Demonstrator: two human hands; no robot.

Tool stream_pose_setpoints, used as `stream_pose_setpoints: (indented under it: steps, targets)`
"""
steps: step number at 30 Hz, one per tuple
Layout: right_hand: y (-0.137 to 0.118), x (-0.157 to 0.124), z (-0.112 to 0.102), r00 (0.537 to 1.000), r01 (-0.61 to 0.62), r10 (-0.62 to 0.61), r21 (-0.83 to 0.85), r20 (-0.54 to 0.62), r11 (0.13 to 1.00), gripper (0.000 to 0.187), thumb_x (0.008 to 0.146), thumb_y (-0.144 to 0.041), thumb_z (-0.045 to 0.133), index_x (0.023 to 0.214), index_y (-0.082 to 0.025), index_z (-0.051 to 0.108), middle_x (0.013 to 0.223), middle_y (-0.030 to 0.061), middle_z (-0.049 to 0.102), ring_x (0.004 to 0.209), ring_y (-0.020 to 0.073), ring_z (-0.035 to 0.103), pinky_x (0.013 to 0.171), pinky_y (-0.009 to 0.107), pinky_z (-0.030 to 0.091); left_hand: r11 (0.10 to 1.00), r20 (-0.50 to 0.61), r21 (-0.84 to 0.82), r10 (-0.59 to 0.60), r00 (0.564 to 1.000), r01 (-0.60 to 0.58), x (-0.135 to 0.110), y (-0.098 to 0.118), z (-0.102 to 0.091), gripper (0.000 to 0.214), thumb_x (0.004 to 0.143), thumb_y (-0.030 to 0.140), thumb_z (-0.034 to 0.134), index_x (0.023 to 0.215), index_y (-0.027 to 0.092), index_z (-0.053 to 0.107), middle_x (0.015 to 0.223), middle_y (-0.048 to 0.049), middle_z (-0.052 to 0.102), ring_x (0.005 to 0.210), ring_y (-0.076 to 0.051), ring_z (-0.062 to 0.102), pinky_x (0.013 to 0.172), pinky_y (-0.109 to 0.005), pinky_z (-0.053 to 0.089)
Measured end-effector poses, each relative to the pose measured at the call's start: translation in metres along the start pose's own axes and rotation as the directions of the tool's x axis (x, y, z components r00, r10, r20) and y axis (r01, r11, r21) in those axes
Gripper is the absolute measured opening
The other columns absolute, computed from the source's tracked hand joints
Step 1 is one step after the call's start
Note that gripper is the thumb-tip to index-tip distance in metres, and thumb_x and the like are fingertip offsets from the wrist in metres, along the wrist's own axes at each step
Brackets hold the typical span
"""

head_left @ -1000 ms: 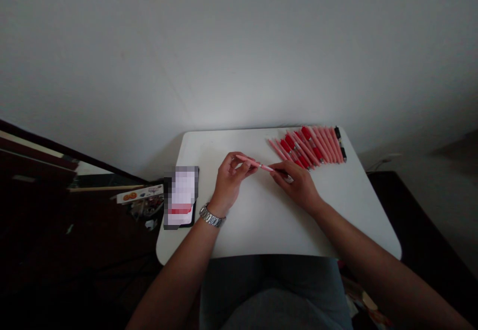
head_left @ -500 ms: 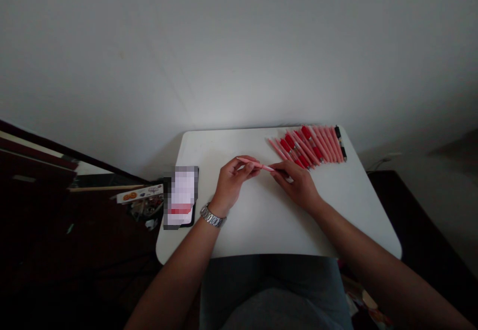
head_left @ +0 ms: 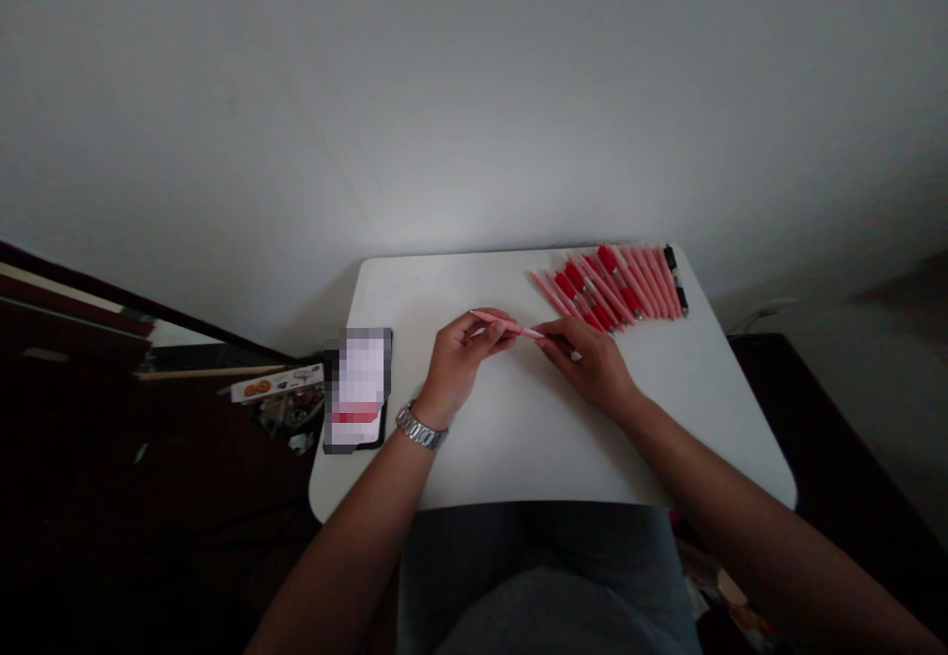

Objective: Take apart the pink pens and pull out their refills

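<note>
Above the middle of the white table point(head_left: 511, 438), a slim pink pen point(head_left: 504, 323) lies nearly level between my two hands. My left hand point(head_left: 463, 349), with a metal watch on its wrist, is closed around the pen's pink barrel. The fingertips of my right hand point(head_left: 589, 359) pinch its whitish right end. A small pale bit shows under the right fingers; what it is I cannot make out. Just beyond the right hand lies a fanned row of pens point(head_left: 644, 285): several pink ones, some red ones with silvery parts, and a black one at the far right.
A phone point(head_left: 359, 388) with a blurred screen lies at the table's left edge. The grey wall point(head_left: 474, 122) rises behind the table. On the left, below table height, are a printed box point(head_left: 277, 383) and clutter. A dark surface point(head_left: 836, 438) stands at the right.
Both hands and the pink pen stay nearly where they were. The view has shifted very slightly.
</note>
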State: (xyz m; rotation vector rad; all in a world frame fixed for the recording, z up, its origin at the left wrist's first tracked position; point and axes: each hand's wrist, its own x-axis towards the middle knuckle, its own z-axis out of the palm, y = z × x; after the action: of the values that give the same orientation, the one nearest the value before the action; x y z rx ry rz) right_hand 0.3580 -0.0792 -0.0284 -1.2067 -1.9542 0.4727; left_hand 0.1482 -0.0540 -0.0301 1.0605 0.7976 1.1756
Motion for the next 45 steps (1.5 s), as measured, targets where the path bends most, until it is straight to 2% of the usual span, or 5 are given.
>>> stream_pose_setpoints:
  steps: [15, 24, 28, 37, 45]
  targets:
    - [-0.0012, 0.0012, -0.0008, 0.999, 0.029, -0.029, -0.019, -0.016, 0.999, 0.016, 0.101, -0.028, 0.055, 0.108, -0.020, 0.067, 0.085, 0.0052, 0.067, 0.069, 0.0163, 0.061, 0.063, 0.028, 0.048, 0.999, -0.014, -0.029, -0.034, 0.999, 0.034, -0.0012, -0.0021, 0.0021, 0.023, 0.087, 0.036, 0.077, 0.098, 0.016, 0.072, 0.099, -0.0069, 0.076, 0.093, -0.017, 0.074, 0.092, -0.035, 0.061]
    - [-0.0011, -0.0013, -0.0023, 0.995, -0.103, 0.102, 0.113, 0.018, 0.988, 0.015, 0.097, -0.034, 0.061, 0.105, -0.021, 0.062, 0.089, 0.0046, 0.070, 0.071, 0.0156, 0.064, 0.063, 0.027, 0.050, 0.999, 0.050, -0.045, -0.028, 0.998, 0.030, -0.0015, -0.0005, 0.0006, 0.021, 0.088, 0.033, 0.076, 0.102, 0.017, 0.074, 0.103, -0.0076, 0.076, 0.097, -0.018, 0.073, 0.094, -0.035, 0.060]
    - [-0.0027, -0.0009, -0.0032, 0.987, -0.158, 0.155, 0.144, 0.032, 0.977, 0.015, 0.094, -0.035, 0.064, 0.097, -0.021, 0.060, 0.076, 0.0014, 0.066, 0.061, 0.0137, 0.057, 0.056, 0.026, 0.045, 0.999, 0.057, -0.044, -0.028, 0.998, 0.030, -0.0015, -0.0011, 0.0005, 0.020, 0.088, 0.032, 0.076, 0.102, 0.017, 0.074, 0.104, -0.0075, 0.076, 0.097, -0.017, 0.073, 0.094, -0.034, 0.060]
    - [-0.0069, 0.0001, -0.0024, 0.987, -0.162, 0.156, 0.195, 0.046, 0.967, 0.016, 0.099, -0.037, 0.057, 0.101, -0.021, 0.058, 0.084, 0.0039, 0.066, 0.067, 0.0147, 0.059, 0.058, 0.027, 0.046, 0.996, 0.033, -0.077, -0.032, 0.999, 0.035, -0.0012, 0.0014, 0.0038, 0.021, 0.088, 0.034, 0.076, 0.100, 0.017, 0.074, 0.106, -0.0075, 0.075, 0.097, -0.017, 0.073, 0.093, -0.033, 0.060]
    - [-0.0047, 0.0006, -0.0003, 0.983, -0.185, 0.181, 0.262, 0.037, 0.947, 0.021, 0.097, -0.041, 0.060, 0.102, -0.021, 0.062, 0.085, 0.0041, 0.067, 0.069, 0.0152, 0.061, 0.060, 0.028, 0.049, 0.994, 0.004, -0.106, -0.032, 0.999, 0.032, -0.0014, 0.0020, 0.0059, 0.024, 0.088, 0.037, 0.075, 0.101, 0.017, 0.071, 0.100, -0.0069, 0.075, 0.093, -0.016, 0.073, 0.090, -0.032, 0.061]
